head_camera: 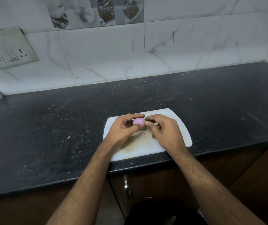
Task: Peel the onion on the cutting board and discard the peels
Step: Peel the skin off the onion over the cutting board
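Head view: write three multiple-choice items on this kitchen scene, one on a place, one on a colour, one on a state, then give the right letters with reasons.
1. Where does the white plastic cutting board lie?
A. on the black speckled stone countertop, at its near edge
B. in a sink
C. against the wall tiles

2. What colour is the small round onion?
A. white
B. pinkish purple
C. green

3. How is the onion held?
A. it lies untouched on the board
B. one hand alone holds it
C. the left hand grips it while the right hand pinches at its side

Answers: 1 A, the board's near edge reaches the counter's front edge; 2 B, its bare surface shows pinkish purple; 3 C, both hands' fingers meet at the onion above the board.
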Demonstrator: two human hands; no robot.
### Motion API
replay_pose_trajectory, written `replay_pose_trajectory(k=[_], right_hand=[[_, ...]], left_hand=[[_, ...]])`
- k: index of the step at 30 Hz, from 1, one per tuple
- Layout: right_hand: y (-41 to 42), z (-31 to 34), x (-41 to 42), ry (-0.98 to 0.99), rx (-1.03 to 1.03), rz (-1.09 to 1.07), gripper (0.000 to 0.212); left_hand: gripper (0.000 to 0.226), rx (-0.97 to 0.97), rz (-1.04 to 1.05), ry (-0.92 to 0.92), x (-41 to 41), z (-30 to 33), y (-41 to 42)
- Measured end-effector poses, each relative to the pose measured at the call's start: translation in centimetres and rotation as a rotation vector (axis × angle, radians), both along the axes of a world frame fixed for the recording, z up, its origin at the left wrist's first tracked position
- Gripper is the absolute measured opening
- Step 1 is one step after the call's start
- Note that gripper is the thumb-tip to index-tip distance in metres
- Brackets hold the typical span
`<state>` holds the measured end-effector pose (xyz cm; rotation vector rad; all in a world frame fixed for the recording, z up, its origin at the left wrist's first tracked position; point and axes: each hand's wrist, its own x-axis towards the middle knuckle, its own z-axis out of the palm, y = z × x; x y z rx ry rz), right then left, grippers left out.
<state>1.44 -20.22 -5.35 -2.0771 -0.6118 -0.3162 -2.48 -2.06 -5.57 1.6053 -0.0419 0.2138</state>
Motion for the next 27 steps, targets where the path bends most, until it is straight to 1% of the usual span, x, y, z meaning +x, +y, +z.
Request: replay_pose_trajectory(k=[8,14,27], right_hand=[[-0.07,-0.2,0.03,-0.029,-0.003,0.001,0.018],[0.07,-0.37,-0.06,-0.099,-0.044,0.003,0.022],[0.25,-0.27,-0.82,-0.238,-0.135,-0.12,0.017]], left_hand=[[0.027,0.019,-0.003,0.013,0.03,0.02,-0.07],[0.026,0.013,-0.006,0.023,0.05,-0.06,-0.04],[0.031,0.037,-0.014,0.023,0.08,-0.1,-0.02]])
